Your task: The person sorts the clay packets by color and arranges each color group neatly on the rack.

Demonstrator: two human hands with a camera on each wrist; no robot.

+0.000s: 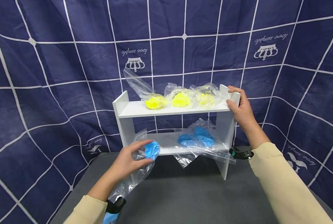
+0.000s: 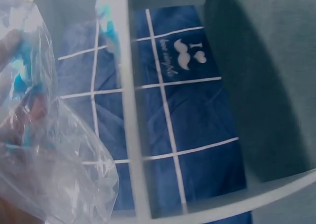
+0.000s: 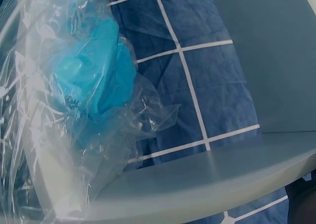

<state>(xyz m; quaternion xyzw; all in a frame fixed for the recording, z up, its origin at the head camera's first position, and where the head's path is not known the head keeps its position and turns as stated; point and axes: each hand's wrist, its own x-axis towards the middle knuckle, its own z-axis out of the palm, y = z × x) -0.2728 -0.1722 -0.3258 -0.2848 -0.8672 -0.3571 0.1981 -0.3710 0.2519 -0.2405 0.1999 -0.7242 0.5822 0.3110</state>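
Observation:
My left hand (image 1: 128, 160) pinches a round blue bundle (image 1: 152, 150) in a clear plastic bag (image 2: 74, 169), between thumb and fingers, at the front left of the white shelf's (image 1: 166, 151) lower board. The bag's loose film trails down beside my wrist. With my right hand (image 1: 242, 109) I grip the top of the shelf's right side panel, thumb on the inner face and fingers over the edge. On the right half of the lower board lie bagged blue bundles (image 1: 202, 137); the right wrist view shows a blue bundle (image 3: 98, 75) close up in crinkled film.
Three yellow bundles (image 1: 181, 100) in clear bags sit in a row on the upper board. Film from the lower bags hangs over the front edge. Another blue item (image 1: 110, 218) shows below my left wrist. A dark grey table (image 1: 183, 199) carries the shelf; a blue checked curtain (image 1: 93, 62) hangs behind.

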